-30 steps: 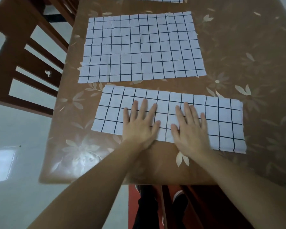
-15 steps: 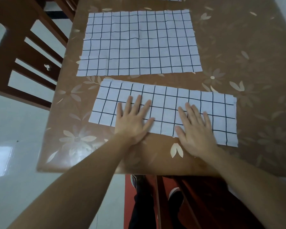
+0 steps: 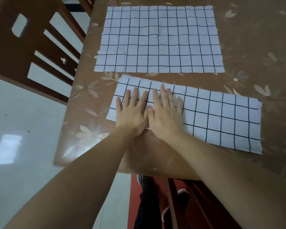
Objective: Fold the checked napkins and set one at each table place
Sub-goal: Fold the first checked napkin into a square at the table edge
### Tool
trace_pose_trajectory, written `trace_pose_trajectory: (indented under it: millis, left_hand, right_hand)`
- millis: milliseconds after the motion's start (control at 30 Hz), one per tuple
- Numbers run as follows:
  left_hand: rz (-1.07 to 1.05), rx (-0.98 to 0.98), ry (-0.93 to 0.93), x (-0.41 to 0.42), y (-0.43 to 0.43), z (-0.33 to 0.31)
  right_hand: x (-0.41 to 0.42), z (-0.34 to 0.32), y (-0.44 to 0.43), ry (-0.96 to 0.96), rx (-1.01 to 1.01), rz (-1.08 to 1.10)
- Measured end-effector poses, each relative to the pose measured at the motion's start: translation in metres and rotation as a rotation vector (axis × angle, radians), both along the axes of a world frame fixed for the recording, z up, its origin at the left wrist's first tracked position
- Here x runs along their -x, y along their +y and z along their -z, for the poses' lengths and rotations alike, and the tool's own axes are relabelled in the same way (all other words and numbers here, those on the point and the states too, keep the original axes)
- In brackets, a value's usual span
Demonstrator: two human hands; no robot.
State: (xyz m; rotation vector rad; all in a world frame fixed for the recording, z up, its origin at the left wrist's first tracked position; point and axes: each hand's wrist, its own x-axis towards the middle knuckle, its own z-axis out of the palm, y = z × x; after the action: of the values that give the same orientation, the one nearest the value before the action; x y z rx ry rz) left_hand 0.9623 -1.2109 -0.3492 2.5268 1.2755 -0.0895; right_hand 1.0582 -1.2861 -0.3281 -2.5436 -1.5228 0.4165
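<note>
A white napkin with a dark check, folded into a long strip (image 3: pixel 221 116), lies near the table's front edge. My left hand (image 3: pixel 132 111) and my right hand (image 3: pixel 165 113) press flat on its left end, side by side, thumbs touching, fingers spread. Neither hand grips anything. Beyond the strip a second checked napkin (image 3: pixel 158 40) lies unfolded and flat.
The table (image 3: pixel 254 47) has a glossy brown cover with a pale flower print. A dark wooden chair (image 3: pixel 23 52) stands at the left edge. Shiny white floor lies to the left, and my legs and shoes show below the front edge.
Both hands have slid left along the folded strip and come together at its left end. The right hand moved the most. The view has shifted too.
</note>
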Motion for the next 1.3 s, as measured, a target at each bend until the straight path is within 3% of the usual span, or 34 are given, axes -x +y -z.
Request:
trace_pose_trajectory:
  millis: [233, 500, 633, 767, 900, 1167, 1300]
  left_hand:
    - [0.036, -0.004, 0.025, 0.007, 0.008, 0.003]
    - [0.051, -0.003, 0.040, 0.007, 0.009, 0.002]
    - [0.030, 0.003, 0.095, -0.005, -0.002, -0.005]
    - [0.354, -0.082, 0.050, -0.055, -0.068, -0.019]
    - [0.728, -0.044, -0.054, -0.110, -0.142, -0.023]
    - [0.748, -0.089, -0.180, -0.142, -0.174, -0.016]
    - [0.741, -0.139, -0.201, -0.142, -0.177, -0.011]
  right_hand:
    - [-0.047, 0.024, -0.039, -0.100, 0.085, -0.022]
    - [-0.133, 0.022, -0.149, -0.177, 0.159, 0.177]
    - [-0.143, 0.019, -0.163, -0.154, 0.150, 0.181]
    - [-0.148, 0.010, -0.175, -0.130, 0.106, 0.177]
    - [-0.168, -0.001, -0.202, -0.108, 0.037, 0.170]
    - [-0.201, -0.015, -0.232, -0.040, -0.003, 0.100]
    - [-0.200, -0.019, -0.241, -0.101, -0.020, -0.107]
